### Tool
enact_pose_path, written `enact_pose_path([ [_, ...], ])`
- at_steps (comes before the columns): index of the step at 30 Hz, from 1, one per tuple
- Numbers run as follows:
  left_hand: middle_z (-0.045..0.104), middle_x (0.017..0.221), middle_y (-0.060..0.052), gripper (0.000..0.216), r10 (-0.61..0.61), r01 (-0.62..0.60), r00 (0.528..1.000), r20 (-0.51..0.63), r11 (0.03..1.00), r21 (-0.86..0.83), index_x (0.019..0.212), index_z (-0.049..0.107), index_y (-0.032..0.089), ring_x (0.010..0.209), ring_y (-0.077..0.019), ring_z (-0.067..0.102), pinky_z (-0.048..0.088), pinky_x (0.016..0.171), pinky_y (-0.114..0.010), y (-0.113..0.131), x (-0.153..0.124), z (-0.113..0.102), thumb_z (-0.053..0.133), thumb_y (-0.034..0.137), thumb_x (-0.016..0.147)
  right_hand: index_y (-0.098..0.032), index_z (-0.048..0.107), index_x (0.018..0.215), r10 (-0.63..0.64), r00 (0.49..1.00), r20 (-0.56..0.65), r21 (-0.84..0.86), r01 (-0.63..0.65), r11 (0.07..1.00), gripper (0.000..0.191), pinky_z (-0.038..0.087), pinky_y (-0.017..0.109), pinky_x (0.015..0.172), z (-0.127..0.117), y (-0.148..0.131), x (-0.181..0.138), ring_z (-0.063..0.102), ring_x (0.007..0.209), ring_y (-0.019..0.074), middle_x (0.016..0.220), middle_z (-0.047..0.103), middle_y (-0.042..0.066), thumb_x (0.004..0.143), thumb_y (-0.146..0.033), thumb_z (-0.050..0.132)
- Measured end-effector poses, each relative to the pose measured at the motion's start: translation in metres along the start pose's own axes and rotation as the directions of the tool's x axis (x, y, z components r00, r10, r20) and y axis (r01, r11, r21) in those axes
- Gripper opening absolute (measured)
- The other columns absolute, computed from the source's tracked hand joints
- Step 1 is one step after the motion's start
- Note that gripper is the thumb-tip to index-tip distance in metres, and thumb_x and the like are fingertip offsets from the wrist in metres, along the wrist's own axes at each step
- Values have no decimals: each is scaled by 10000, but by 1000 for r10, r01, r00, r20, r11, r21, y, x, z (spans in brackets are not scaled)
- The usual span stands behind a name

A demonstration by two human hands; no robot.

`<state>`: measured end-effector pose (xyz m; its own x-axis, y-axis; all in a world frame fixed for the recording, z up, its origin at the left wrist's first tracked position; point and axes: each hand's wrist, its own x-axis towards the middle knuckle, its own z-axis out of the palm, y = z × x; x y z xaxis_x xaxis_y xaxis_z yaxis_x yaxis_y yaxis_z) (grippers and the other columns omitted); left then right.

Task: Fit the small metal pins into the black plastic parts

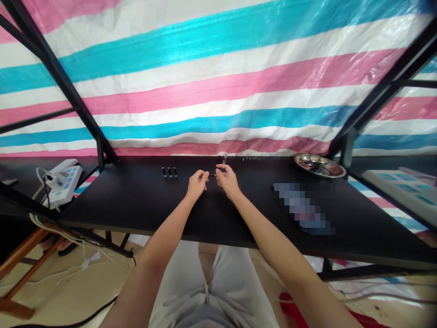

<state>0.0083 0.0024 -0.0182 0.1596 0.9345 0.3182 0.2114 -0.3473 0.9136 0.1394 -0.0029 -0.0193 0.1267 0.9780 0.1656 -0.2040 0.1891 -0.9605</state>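
Both my hands hover over the middle of a black table (143, 205). My left hand (197, 183) is curled, thumb and fingers pinched toward a small dark piece (212, 175) that spans the gap to my right hand. My right hand (226, 179) is also pinched at that piece's other end. Three small dark cylinders (169, 172) stand in a row just left of my left hand. A thin upright part (224, 159) sits behind my right hand.
A shiny metal dish (319, 165) sits at the table's back right, a row of tiny parts (251, 159) left of it. A blurred-out patch (303, 208) lies right of centre. Power strips rest at far left (64, 180) and far right (403, 182). Black frame bars flank both sides.
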Motion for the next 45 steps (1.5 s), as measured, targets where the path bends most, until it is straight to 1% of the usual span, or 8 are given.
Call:
enact_pose_path([
  [11,403,392,52,487,-70,61,993,-91,993,-102,500,444,162,332,-57,414,328,424,-196,5,-1,-3,436,547,799,-200,480,896,-29,999,38,-67,32,997,343,243,183,390,2,4,0,310,384,43,477,392,-99,708,-470,574],
  [16,429,411,44,489,-118,90,979,-167,982,-169,497,447,159,331,-53,411,315,406,-193,0,3,-7,441,546,796,-185,535,935,-80,992,98,-225,100,969,349,341,210,440,0,2,-1,412,453,66,608,508,-43,733,-470,541],
  [21,423,413,47,478,-127,90,973,-194,979,-185,505,453,157,329,-48,404,308,395,-187,-3,5,-8,449,536,795,-181,615,879,-222,948,228,-506,310,805,267,449,280,630,-3,0,-4,541,647,127,798,627,38,787,-402,498],
  [25,461,471,47,457,-126,90,976,-175,975,-202,549,458,157,325,-38,408,306,380,-182,-2,6,-7,451,546,789,-187,629,881,-284,912,295,-599,408,689,218,459,305,703,-6,3,-3,578,731,155,858,651,55,802,-334,489],
  [28,532,580,37,393,-103,78,989,-110,975,-209,667,504,161,337,-33,426,307,368,-179,-2,6,-6,471,535,780,-189,627,892,-290,909,300,-617,417,667,205,465,312,723,-9,6,-2,592,759,165,873,654,60,802,-317,494],
  [33,583,666,10,339,-35,32,999,-34,997,-64,813,613,154,381,-41,456,367,407,-191,-2,3,-4,543,479,749,-188,620,909,-284,899,333,-633,437,639,200,460,308,736,-12,7,0,587,761,162,875,648,57,815,-292,478],
  [40,607,743,-21,342,13,-17,985,-170,1000,-17,774,630,140,395,-41,468,363,412,-195,-2,3,-5,563,473,736,-192,633,839,-199,920,337,-760,391,519,151,435,285,689,-13,5,-2,536,690,139,843,591,42,785,-283,525],
  [45,608,758,-22,353,-67,52,962,-265,997,-63,811,607,139,394,-39,466,353,398,-190,-3,6,-9,603,473,698,-188,642,845,-175,970,168,-848,232,476,148,428,277,676,-22,8,5,536,695,146,781,593,33,762,-253,538],
])
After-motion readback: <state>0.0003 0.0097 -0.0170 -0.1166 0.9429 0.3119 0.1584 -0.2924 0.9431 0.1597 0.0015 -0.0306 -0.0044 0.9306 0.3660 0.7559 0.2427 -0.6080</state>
